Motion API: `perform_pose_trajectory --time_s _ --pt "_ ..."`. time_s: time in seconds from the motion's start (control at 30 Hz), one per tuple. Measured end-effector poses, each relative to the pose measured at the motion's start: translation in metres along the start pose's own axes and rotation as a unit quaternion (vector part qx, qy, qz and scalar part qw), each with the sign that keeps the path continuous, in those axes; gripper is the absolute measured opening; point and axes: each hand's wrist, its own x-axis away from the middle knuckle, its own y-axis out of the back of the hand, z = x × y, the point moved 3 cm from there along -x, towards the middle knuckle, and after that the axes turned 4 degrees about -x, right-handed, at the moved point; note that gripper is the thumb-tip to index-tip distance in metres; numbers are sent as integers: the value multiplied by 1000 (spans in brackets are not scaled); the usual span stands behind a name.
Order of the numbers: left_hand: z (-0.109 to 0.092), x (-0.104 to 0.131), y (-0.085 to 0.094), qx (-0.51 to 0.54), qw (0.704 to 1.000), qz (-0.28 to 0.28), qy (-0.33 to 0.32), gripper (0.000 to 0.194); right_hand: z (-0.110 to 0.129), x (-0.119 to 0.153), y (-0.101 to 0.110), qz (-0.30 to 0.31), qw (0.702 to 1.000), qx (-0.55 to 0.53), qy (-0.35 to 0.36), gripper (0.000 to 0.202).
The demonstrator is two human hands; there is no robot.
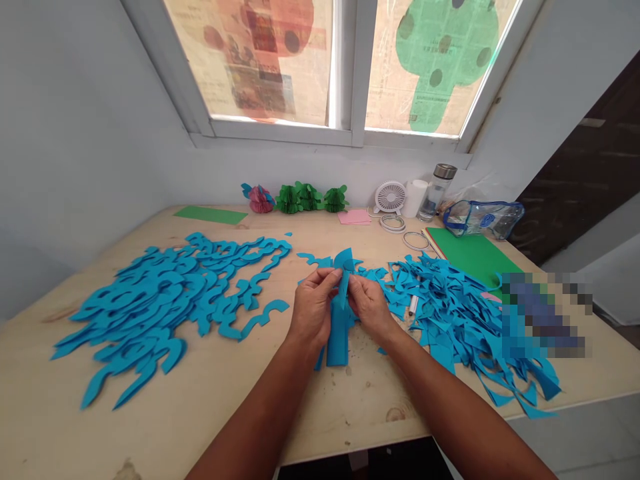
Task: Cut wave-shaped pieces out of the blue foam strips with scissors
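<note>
Between my two hands stands a folded blue paper strip (pixel 344 259), its top end curling over. My left hand (pixel 316 300) pinches its left edge between thumb and fingers. On the other edge, the fingers of my right hand (pixel 369 300) are closed on the same strip. Below them a flat blue paper strip (pixel 338 343) lies on the wooden table (pixel 280 400). A big heap of wavy blue paper cutouts (pixel 150 287) spreads to the left. Blue paper scraps (pixel 445 300) are piled to the right of my hands, with a white marker (pixel 413 305) among them.
Along the back are green paper figures (pixel 307 197), a pink one (pixel 261 199), a small fan (pixel 391 197), tape rolls (pixel 393 223), a bottle (pixel 437 193) and a clear pouch (pixel 483 219). Green sheets (pixel 470 253) lie behind the scraps. The table's front edge is close to my forearms.
</note>
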Motion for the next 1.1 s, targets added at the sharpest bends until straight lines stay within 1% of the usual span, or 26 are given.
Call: perform_pose_trajectory --time_s 0.17,0.3,0.43,0.73,0.83,1.0,1.1 --pt "0 0 -1 11 1000 3 9 22 0 0 0 -16 1000 2 -2 55" --pt "2 -1 0 24 999 14 19 23 1 1 -1 -13 1000 -8 -8 55" --pt "4 -1 0 27 999 12 28 25 2 2 0 -13 1000 -2 -3 56" --pt "1 -1 -1 24 999 16 27 26 -2 1 0 -15 1000 -9 -11 54" --pt "-2 -3 2 24 1000 -1 15 26 -6 -1 1 -32 998 -36 -33 54" --pt "-7 -6 8 -15 998 -54 -41 23 -4 -1 2 -82 985 -119 -94 51" --pt "-7 -7 8 -44 996 -58 -59 21 3 0 0 -70 982 -145 -96 47"
